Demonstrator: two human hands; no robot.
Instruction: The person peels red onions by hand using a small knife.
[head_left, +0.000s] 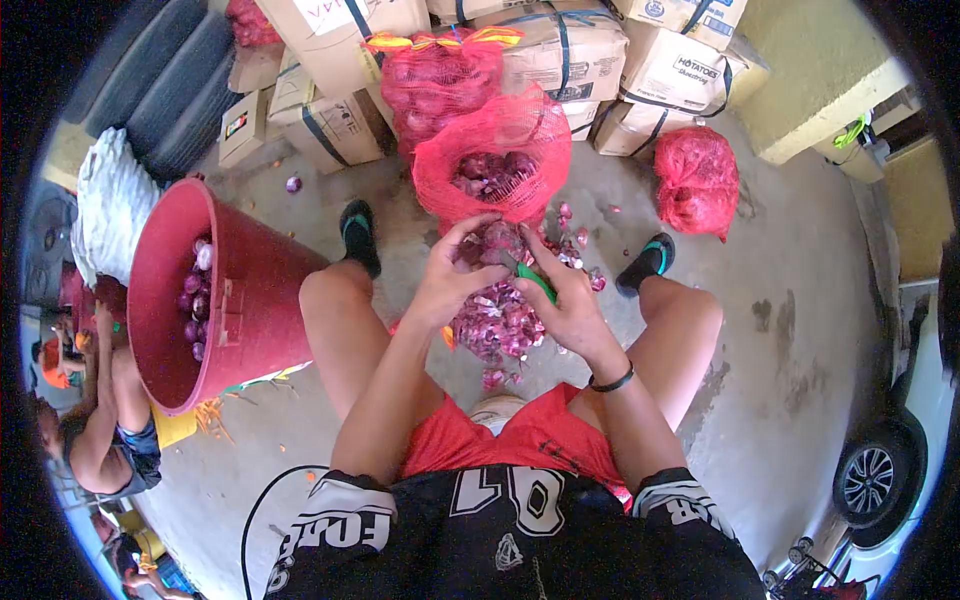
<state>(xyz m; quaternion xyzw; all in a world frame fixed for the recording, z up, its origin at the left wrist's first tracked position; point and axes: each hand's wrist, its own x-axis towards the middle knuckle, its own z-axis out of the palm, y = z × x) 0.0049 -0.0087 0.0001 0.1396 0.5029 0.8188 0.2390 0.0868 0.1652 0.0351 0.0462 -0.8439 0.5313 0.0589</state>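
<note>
My left hand (455, 272) is closed around a red onion (500, 238) in front of me. The green handle of a small knife (537, 282) sits in my right hand (570, 300), its blade end close to the onion and mostly hidden by my fingers. Just beyond my hands stands an open red mesh sack (440, 180) with red onions (490, 172) inside. Under my hands, between my legs, lies a heap of purple onion skins (495, 325), with more scraps on the floor.
A large red tub (220, 345) holding peeled onions (195, 300) tilts at my left. Behind the sack are another full mesh sack (440, 90) and strapped cardboard boxes (565, 50). A tied red sack (697, 180) lies right; another person (100, 430) sits far left.
</note>
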